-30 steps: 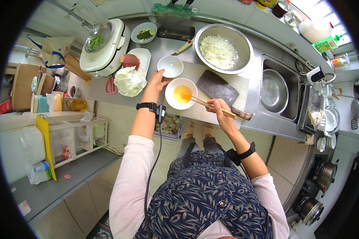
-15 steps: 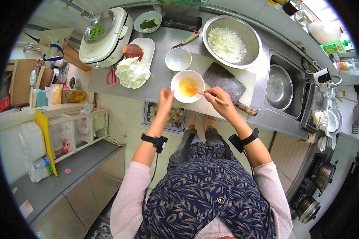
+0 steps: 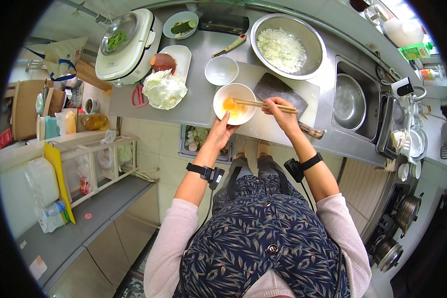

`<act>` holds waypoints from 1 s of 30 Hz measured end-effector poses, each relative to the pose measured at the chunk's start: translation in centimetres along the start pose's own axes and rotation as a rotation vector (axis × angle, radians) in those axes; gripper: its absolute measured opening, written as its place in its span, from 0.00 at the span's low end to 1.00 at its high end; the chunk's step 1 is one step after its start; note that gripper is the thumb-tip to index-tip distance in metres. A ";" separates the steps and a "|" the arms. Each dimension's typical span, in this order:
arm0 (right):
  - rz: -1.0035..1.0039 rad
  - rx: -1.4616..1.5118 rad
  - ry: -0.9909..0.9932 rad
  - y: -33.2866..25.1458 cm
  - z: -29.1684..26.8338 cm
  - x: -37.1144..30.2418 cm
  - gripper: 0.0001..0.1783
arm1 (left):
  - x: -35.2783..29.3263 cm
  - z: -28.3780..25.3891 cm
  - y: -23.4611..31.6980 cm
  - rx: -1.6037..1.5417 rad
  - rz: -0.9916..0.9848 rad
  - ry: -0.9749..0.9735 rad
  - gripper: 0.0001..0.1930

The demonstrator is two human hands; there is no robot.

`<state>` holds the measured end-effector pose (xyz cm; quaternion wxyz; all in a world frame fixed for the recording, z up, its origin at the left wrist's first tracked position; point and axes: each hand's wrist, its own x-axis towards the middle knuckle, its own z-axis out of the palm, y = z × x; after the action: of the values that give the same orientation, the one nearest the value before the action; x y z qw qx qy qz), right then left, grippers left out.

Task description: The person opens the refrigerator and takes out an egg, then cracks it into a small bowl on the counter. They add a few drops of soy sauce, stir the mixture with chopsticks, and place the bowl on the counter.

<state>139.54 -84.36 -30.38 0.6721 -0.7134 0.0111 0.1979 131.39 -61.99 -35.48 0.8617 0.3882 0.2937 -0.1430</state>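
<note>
My left hand [image 3: 223, 130] grips a white bowl [image 3: 247, 112] at its near left edge, with the thumb over the rim. Raw egg [image 3: 230, 104], orange-yellow, lies in the bowl. Between the fingers of my right hand [image 3: 281, 115] is a pair of wooden chopsticks [image 3: 268, 105], their tips down in the egg. The bowl is at the front of a pale cutting board [image 3: 310, 103], tilted slightly. A cleaver [image 3: 282, 94] with a dark blade lies on the board, just beyond my right hand. Another small white bowl [image 3: 221, 71] stands behind the egg bowl.
A large steel bowl [image 3: 317, 54] of chopped white vegetable stands behind the cleaver. To the left are a cabbage piece [image 3: 165, 91], red-handled scissors [image 3: 139, 96], a white plate [image 3: 183, 55] and a white appliance [image 3: 126, 62]. At right, the sink holds a metal basin [image 3: 350, 102].
My left hand, earlier raised beside the bowl, has come to its near edge and taken hold. My right hand has moved slightly right, and the chopsticks now lie flatter across the rim.
</note>
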 end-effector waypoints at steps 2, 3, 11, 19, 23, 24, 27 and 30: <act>0.024 -0.038 -0.106 -0.6 -0.4 -0.4 0.15 | -0.8 0.2 0.6 0.030 -0.012 0.006 0.27; 0.030 -0.017 -0.119 -1.1 -0.6 -0.6 0.15 | -1.4 0.4 0.9 0.054 -0.018 0.015 0.26; -0.099 -0.079 -0.157 -5.9 -1.8 -4.2 0.14 | -7.6 2.3 4.7 0.280 0.021 0.004 0.28; 0.004 -0.047 -0.317 -9.1 -3.1 -6.5 0.16 | -9.5 2.9 5.9 0.468 0.067 -0.020 0.37; -0.028 -0.092 -0.095 -9.4 -4.1 -6.2 0.14 | -9.3 3.3 6.0 0.467 0.062 -0.041 0.38; 0.045 -0.097 -0.244 -9.4 -4.5 -6.5 0.14 | -9.2 3.6 6.1 0.471 0.073 -0.043 0.38; 0.002 -0.002 -0.189 -9.5 -5.3 -6.6 0.14 | -9.3 4.3 6.0 0.449 0.051 -0.050 0.41; -0.016 -0.055 -0.307 -9.7 -5.8 -7.3 0.14 | -9.1 5.1 5.9 0.499 0.073 -0.070 0.42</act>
<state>137.15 -90.88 -18.90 0.6478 -0.6928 -0.1028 0.2998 129.05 -61.77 -23.76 0.7533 0.5941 0.2053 -0.1933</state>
